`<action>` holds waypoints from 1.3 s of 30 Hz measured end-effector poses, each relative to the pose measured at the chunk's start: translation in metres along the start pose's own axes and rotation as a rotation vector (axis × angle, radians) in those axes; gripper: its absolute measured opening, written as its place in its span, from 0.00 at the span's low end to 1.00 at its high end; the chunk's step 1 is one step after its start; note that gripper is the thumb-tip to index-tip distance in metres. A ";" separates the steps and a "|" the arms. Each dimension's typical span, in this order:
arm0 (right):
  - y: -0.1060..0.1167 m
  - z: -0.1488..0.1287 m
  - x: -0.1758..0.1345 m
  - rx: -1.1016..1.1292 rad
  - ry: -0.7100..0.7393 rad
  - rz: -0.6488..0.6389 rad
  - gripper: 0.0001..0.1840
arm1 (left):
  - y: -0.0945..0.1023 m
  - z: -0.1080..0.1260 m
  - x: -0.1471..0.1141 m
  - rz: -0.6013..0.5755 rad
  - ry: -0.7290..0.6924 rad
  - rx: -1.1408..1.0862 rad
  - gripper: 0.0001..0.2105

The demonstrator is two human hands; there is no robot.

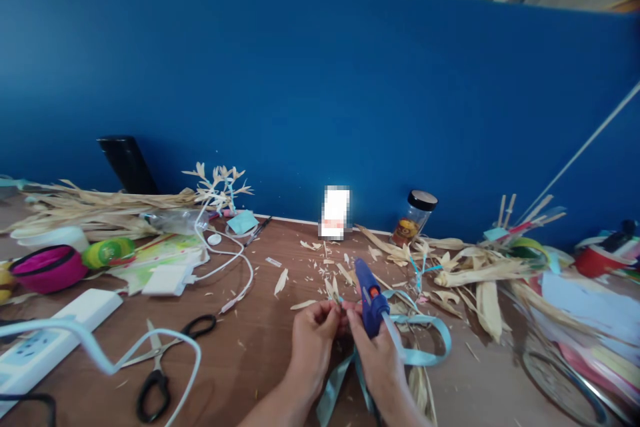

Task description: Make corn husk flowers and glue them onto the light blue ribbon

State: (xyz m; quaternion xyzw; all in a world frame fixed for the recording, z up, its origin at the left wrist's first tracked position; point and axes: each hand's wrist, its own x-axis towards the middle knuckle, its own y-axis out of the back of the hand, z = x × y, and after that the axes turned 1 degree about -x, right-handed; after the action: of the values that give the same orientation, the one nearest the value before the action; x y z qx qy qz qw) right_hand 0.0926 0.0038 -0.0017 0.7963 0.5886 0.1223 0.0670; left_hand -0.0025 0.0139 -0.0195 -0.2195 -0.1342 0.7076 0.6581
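Head view: left grip is pinching corn-husk piece; right grip is holding glue gun rightward, long axis pointing away.

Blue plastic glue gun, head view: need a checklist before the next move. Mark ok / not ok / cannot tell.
1. Blue plastic glue gun in the right hand: ok.
2. Translucent glue stick showing at the gun: ok.
3. Small pale dried-husk piece pinched in the left hand: ok.
4. Glue gun hot: cannot tell, nothing visible shows it.
5. Glossy light-blue ribbon clear of the working hand: not ok, loops lie right beside the right hand.
6. Black-handled metal scissors closed: not ok, blades stand open, though well apart from both hands.
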 end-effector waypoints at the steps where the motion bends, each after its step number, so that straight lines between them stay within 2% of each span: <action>1: 0.000 0.001 0.001 0.002 -0.016 0.014 0.15 | 0.001 -0.001 0.000 0.014 0.008 0.007 0.12; 10: 0.001 -0.004 0.003 0.033 -0.055 0.073 0.14 | -0.001 0.005 -0.001 0.118 0.062 0.045 0.12; 17: -0.001 -0.002 0.001 0.054 -0.057 0.046 0.14 | -0.003 0.004 -0.002 0.085 0.079 -0.035 0.11; 22: 0.000 0.000 0.002 0.040 -0.007 0.086 0.12 | -0.001 0.002 0.001 0.051 0.083 -0.031 0.12; 39: 0.002 0.008 0.001 -0.082 0.047 0.041 0.11 | -0.001 0.001 -0.001 0.075 0.061 -0.057 0.11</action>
State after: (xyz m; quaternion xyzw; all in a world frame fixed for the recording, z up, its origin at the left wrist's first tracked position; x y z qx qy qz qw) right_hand 0.0970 0.0049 -0.0083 0.8019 0.5678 0.1664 0.0831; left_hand -0.0019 0.0130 -0.0180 -0.2645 -0.1258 0.7207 0.6283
